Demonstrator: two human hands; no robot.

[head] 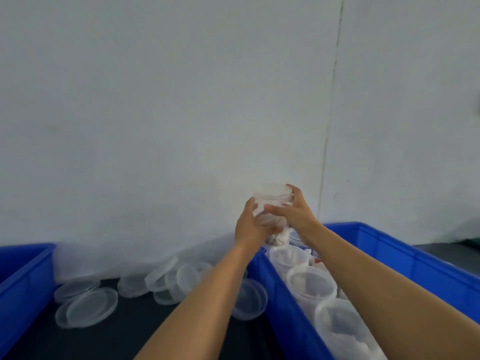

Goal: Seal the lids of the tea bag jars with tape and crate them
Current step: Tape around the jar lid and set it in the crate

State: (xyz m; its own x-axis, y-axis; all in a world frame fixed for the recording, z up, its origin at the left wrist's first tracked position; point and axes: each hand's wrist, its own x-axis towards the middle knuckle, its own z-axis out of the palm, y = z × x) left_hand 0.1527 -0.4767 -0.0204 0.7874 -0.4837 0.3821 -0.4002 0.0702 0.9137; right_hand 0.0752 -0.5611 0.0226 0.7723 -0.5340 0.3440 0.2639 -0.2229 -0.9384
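Holding a lidded tea bag jar [270,203] up in both hands above the far end of the right-hand blue crate [405,261].

Nearest me, open jars [311,281] stand in a row inside that crate, and loose clear lids [85,305] lie scattered on the dark counter [124,339] between it and a second blue crate [23,276] at my left. Farther out, my left hand [250,228] wraps the jar's body, its fingers curled round the clear wall, while my right hand [293,209] grips at the lid [272,192], its fingers curled on the rim. Behind is a bare pale wall [181,100]. I judge the jar light, thin-walled and smooth, so likely slippery and easy to dent; holding low on the body and at the stiffer lid rim seems safest. No tape is in view.
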